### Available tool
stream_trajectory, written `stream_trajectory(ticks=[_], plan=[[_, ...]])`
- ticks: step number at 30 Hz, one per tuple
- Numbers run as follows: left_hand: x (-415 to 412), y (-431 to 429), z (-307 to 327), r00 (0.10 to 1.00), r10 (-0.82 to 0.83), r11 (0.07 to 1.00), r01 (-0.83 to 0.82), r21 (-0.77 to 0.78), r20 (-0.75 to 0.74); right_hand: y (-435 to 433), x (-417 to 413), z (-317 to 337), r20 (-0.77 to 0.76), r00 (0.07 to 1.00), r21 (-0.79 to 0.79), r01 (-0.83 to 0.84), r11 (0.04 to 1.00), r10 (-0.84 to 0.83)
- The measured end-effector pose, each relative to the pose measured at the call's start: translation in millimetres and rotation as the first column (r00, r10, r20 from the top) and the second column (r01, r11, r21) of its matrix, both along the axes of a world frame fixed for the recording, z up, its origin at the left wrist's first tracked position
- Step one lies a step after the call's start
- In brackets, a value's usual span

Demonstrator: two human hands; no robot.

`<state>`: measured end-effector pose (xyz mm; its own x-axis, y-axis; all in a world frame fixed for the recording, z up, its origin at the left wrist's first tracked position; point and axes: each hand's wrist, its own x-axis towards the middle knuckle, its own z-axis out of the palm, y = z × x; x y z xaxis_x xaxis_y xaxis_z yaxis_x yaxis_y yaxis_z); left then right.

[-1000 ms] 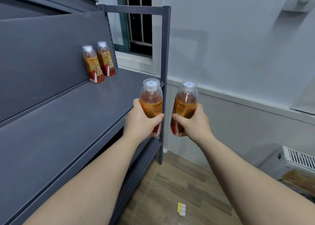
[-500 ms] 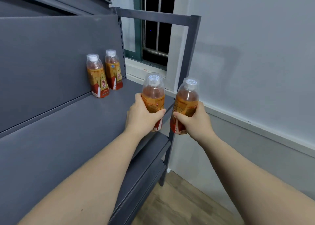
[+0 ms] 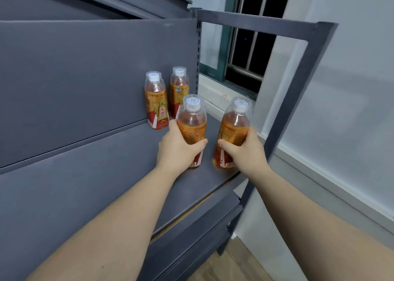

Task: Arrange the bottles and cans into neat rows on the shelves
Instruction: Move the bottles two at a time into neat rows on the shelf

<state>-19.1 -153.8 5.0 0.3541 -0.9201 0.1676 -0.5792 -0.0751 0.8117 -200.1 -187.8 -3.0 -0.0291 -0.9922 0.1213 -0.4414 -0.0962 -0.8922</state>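
Placing step, likely: left hand (image 3: 179,150) gripping bottle (image 3: 191,121) at centre frame, right hand (image 3: 245,152) gripping second bottle (image 3: 234,123) just right, both low over shelf (image 3: 106,163); contact unclear. Behind, two bottles (image 3: 156,101) standing against back panel (image 3: 85,78). Next move calling for upright set-down in line. Clear smooth plastic, tapered shoulders, amber liquid; shelf matte grey.

Soft, even indoor light, moderately bright; the window (image 3: 245,46) at upper centre is black. A faint, diffuse shadow of the shelf frame (image 3: 298,89) falls on the wall (image 3: 351,84) at right. Wide-angle distortion bows straight edges toward the borders. The base of the bottle (image 3: 234,127) at centre right is smeared by motion blur.
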Motion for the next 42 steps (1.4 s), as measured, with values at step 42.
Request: stream_trajectory(ticks=[42], plan=[[8,-63,-13,0.854,0.517,0.853,-0.52,0.04,0.06,-138,68,-16,-0.148,0.899,0.003,-0.417,0.909,0.413]])
